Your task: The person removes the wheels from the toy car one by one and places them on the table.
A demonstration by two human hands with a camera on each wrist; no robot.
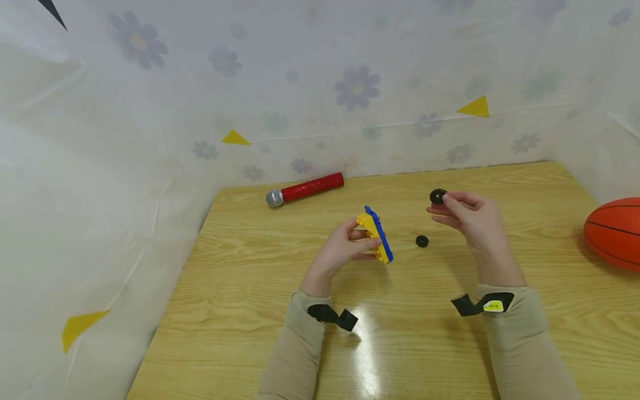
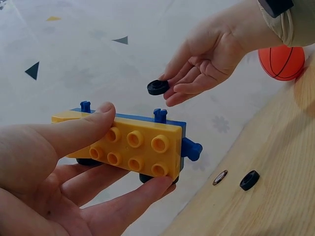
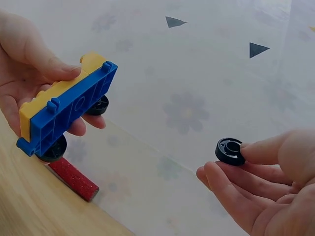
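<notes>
Bench (image 1: 250, 311): basketball (image 1: 615, 232) far right of the car, mic (image 1: 306, 189) behind it. Left hand (image 1: 345, 250) grip clamped on car (image 1: 376, 235), held above bench. Right hand (image 1: 472, 219) pinches wheel (image 1: 438, 196) right of car; second wheel (image 1: 422, 241) lies between

Bright, even light fills the space, coming from above. A white glare streak lies on the near table (image 1: 367, 355) between the sleeves; shadows are soft and faint. The head view bends at its edges. Close fingers in the wrist views look slightly soft.
</notes>
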